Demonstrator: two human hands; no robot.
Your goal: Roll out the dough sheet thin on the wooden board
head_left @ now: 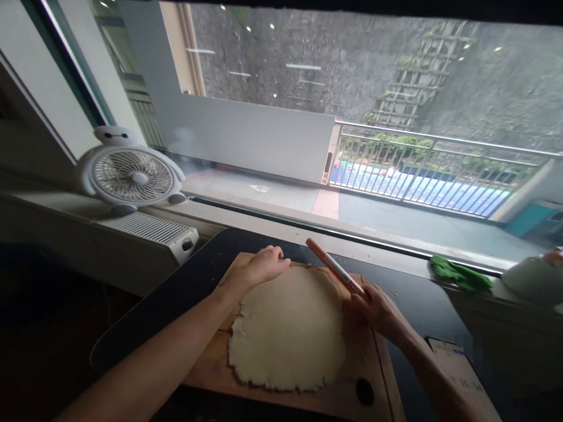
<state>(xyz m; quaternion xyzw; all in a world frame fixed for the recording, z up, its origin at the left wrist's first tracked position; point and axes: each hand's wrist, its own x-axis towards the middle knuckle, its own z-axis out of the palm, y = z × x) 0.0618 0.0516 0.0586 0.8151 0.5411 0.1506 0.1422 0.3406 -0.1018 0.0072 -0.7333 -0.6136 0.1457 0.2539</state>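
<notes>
A wide sheet of pale rolled-out dough [288, 331] with a ragged rim lies on a wooden board [204, 369]. My left hand [267, 264] is at the dough's far left edge, its fingers closed together on the rim there. In my right hand [373, 305] is a slim wooden rolling pin [332, 264], gripped at its near end beside the dough's right edge. The pin slants up and left, its far end beyond the dough. My right fingers partly hide the gripped end.
The board rests on a dark table [145, 325] by a window. A phone [460, 375] lies at the right. A green cloth [460, 274] is on the sill, with a rounded pale object [534, 281] beside it. A white fan [136, 176] stands at the left.
</notes>
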